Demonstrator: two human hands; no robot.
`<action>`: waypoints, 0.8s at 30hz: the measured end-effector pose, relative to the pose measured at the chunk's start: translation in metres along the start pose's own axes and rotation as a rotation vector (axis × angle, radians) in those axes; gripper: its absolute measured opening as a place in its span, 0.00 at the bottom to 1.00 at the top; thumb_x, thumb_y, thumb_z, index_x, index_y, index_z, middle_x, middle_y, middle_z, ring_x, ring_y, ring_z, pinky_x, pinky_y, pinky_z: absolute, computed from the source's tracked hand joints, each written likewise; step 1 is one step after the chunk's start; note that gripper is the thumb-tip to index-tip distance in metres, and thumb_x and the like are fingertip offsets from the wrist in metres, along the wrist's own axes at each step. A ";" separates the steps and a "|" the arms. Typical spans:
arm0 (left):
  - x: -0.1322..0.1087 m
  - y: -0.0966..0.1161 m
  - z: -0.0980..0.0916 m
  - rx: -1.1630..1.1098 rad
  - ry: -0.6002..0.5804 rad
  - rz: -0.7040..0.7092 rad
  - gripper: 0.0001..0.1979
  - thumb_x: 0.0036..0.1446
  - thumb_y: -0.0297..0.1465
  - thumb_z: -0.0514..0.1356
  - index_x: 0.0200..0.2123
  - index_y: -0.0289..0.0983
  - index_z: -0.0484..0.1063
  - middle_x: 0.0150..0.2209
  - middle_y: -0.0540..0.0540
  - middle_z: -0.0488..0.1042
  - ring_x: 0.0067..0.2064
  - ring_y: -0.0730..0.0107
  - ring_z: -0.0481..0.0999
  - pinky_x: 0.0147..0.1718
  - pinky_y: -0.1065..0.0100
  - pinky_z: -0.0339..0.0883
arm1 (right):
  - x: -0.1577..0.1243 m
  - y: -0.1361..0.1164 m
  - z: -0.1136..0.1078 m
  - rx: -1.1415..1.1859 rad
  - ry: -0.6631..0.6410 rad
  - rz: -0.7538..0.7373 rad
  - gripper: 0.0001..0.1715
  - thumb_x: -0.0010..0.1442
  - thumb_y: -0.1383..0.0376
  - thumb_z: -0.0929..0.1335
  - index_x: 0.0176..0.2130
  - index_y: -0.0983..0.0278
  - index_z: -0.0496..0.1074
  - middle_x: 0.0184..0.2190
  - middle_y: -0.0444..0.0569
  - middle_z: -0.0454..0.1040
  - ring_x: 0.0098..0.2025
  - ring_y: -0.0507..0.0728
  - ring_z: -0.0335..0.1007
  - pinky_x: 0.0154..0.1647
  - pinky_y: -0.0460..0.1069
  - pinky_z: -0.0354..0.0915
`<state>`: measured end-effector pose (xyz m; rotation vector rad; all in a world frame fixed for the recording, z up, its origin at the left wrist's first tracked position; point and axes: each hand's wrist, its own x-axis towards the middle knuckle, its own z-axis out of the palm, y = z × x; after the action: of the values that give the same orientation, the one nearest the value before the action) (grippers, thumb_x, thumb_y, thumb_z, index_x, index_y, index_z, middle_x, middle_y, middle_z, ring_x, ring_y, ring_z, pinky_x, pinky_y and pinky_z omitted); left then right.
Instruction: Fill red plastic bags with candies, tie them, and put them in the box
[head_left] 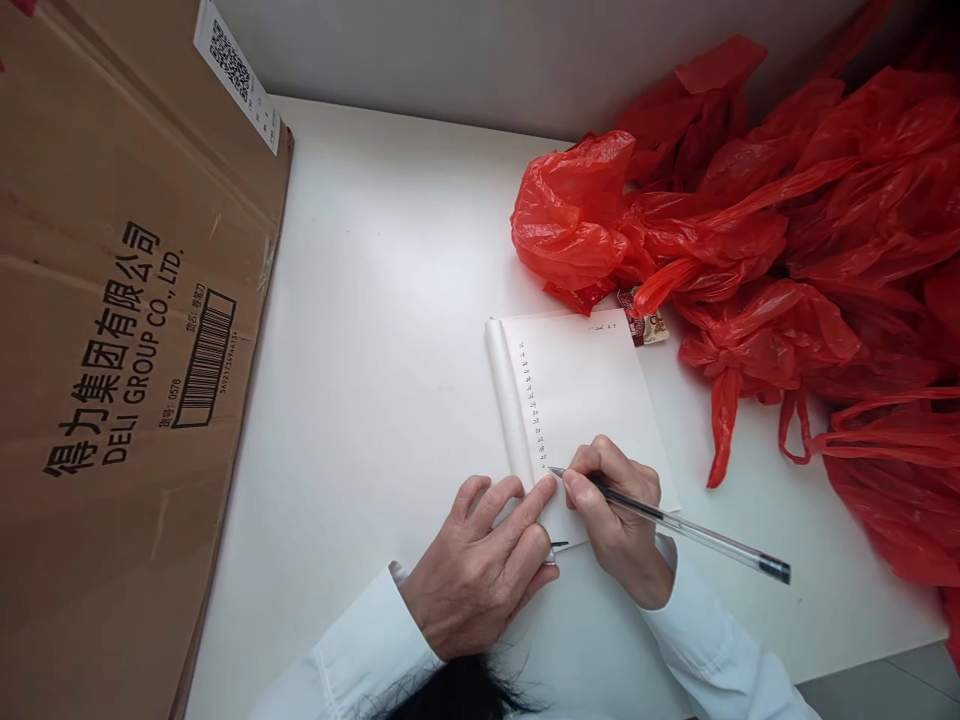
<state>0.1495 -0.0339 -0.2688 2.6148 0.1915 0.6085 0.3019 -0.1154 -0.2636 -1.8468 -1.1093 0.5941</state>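
My right hand [619, 510] grips a clear-barrelled pen [697, 528] with a black end, its tip at the lower end of a handwritten column of numbers. The pen touches or nearly touches an open notepad [600, 400], whose earlier pages are rolled back along the left side. Close by, my left hand [484, 560] has its index fingertip on the paper beside the pen tip. Its other fingers are bent. A small black and silvery object [553, 552] sticks out between the bent fingers and thumb; its kind is mostly hidden.
A large printed cardboard box [135, 350] stands along the left side of the white table [375, 330]. Crumpled red plastic bags [750, 240] are heaped on the right. A small printed wrapper [645, 325] lies partly under them beside the pad. A grey wall [420, 60] rises behind.
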 end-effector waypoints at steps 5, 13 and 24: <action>0.000 -0.001 0.000 0.002 0.005 0.009 0.10 0.61 0.29 0.51 0.27 0.33 0.65 0.53 0.35 0.69 0.44 0.55 0.67 0.38 0.54 0.62 | 0.000 -0.001 0.000 -0.004 -0.014 -0.005 0.11 0.57 0.70 0.61 0.24 0.63 0.58 0.17 0.37 0.54 0.19 0.45 0.49 0.21 0.43 0.51; 0.001 0.000 0.000 0.001 0.008 0.016 0.10 0.60 0.29 0.51 0.27 0.33 0.65 0.52 0.34 0.70 0.44 0.55 0.67 0.38 0.54 0.63 | 0.003 -0.004 0.003 -0.056 -0.003 -0.035 0.11 0.56 0.72 0.61 0.24 0.62 0.57 0.17 0.36 0.54 0.19 0.45 0.49 0.21 0.43 0.51; 0.002 0.001 -0.002 0.005 -0.003 -0.003 0.09 0.60 0.29 0.52 0.27 0.34 0.65 0.53 0.36 0.70 0.45 0.56 0.67 0.39 0.54 0.62 | 0.001 -0.001 0.002 -0.024 -0.010 0.024 0.10 0.57 0.68 0.60 0.24 0.62 0.58 0.17 0.37 0.54 0.19 0.47 0.50 0.21 0.44 0.51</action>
<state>0.1502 -0.0333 -0.2662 2.6201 0.1956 0.6035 0.3005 -0.1136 -0.2639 -1.8824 -1.1065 0.6072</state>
